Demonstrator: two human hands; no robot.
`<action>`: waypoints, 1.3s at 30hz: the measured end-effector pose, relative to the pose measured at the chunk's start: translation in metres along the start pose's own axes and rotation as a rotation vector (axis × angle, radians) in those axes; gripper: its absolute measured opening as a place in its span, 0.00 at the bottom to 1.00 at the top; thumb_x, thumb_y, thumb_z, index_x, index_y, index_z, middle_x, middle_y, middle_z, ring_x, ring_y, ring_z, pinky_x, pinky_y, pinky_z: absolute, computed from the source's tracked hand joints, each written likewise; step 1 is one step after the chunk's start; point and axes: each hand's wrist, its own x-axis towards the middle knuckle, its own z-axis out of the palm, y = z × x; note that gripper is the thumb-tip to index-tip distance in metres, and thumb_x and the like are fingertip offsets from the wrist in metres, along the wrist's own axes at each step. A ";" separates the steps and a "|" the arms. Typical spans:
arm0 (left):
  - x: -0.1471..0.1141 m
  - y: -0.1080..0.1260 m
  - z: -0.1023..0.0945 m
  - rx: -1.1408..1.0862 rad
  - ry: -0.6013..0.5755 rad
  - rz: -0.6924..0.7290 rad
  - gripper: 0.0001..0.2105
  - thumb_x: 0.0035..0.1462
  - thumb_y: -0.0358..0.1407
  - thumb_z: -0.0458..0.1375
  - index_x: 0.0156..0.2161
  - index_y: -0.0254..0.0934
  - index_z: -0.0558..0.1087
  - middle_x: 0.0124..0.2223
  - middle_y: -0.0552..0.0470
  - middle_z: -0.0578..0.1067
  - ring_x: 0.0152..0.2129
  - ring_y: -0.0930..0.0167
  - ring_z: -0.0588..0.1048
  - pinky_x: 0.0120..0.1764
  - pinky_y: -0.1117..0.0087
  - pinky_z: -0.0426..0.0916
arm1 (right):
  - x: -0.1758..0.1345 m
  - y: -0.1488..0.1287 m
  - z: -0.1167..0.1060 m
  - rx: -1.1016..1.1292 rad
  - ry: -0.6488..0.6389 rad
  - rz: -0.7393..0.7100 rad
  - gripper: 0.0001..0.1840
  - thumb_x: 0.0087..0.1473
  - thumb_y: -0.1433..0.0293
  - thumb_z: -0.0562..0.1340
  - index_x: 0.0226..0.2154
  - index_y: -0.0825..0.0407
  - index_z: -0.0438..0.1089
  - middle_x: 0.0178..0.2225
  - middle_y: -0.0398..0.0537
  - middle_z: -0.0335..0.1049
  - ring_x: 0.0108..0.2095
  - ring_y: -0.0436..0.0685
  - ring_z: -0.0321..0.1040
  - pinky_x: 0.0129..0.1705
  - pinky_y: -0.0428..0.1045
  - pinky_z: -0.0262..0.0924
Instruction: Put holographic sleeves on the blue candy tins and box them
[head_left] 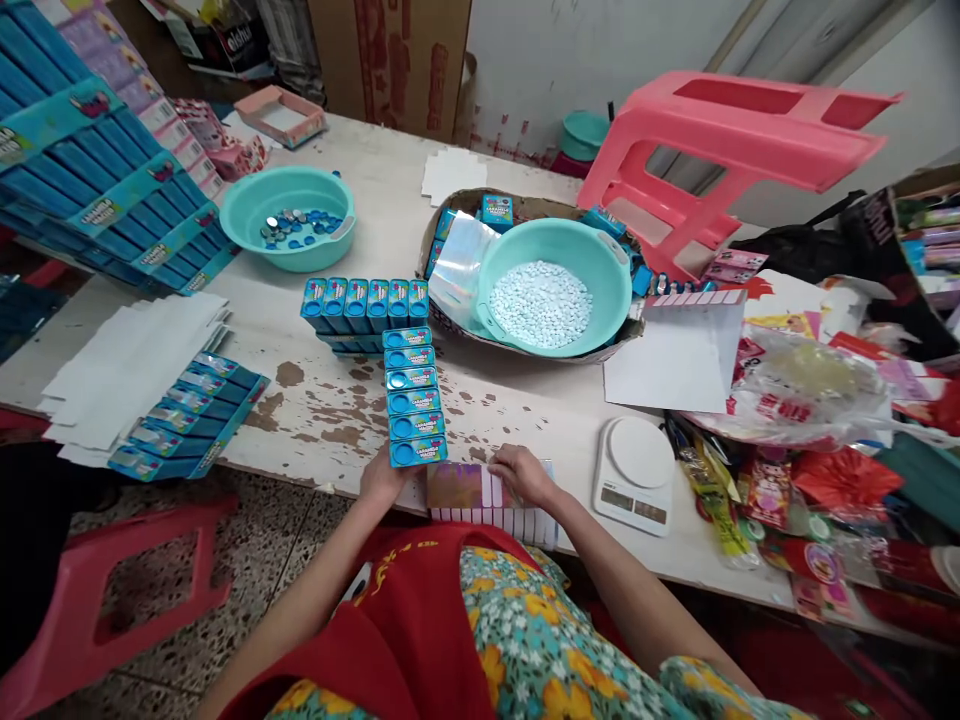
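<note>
My left hand [384,482] is closed around the near end of a row of blue candy tins [416,400], its fingertips partly hidden by the tins. Each tin top has a round recess, and one recess holds a shiny disc. Close by on the right, my right hand [523,474] pinches the upper edge of a label sheet [457,488] with purple print and pale strips, lying at the table's front edge. Whether a single label is between the fingers is too small to tell. A second row of blue tins [365,305] stands crosswise behind the first.
A turquoise basin [289,250] holds shiny discs; another basin [499,325] of pale candies rests on a cardboard box. A kitchen scale [636,475] stands at right, before packets [772,490] and a pink stool [720,140]. At left are white card sheets [127,370] and stacked blue boxes [97,170].
</note>
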 end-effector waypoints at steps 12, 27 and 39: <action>-0.019 0.074 0.045 0.130 -0.055 0.586 0.12 0.59 0.32 0.45 0.44 0.35 0.68 0.43 0.44 0.72 0.40 0.65 0.69 0.42 0.66 0.64 | -0.013 -0.006 0.003 -0.128 0.051 -0.008 0.11 0.58 0.64 0.55 0.32 0.50 0.72 0.30 0.46 0.69 0.35 0.53 0.63 0.40 0.48 0.52; 0.006 0.068 0.071 0.047 0.069 0.567 0.13 0.61 0.32 0.39 0.35 0.35 0.65 0.36 0.46 0.69 0.35 0.67 0.67 0.38 0.67 0.62 | -0.023 -0.029 0.048 -0.427 0.363 -0.024 0.18 0.58 0.67 0.55 0.52 0.47 0.63 0.46 0.51 0.65 0.44 0.59 0.57 0.45 0.54 0.52; 0.007 0.072 0.072 0.061 0.048 0.502 0.11 0.60 0.31 0.41 0.32 0.35 0.64 0.36 0.45 0.70 0.35 0.68 0.68 0.38 0.68 0.63 | -0.033 -0.027 0.054 -0.613 0.092 -0.048 0.30 0.56 0.73 0.50 0.61 0.54 0.47 0.60 0.54 0.51 0.54 0.66 0.51 0.51 0.58 0.50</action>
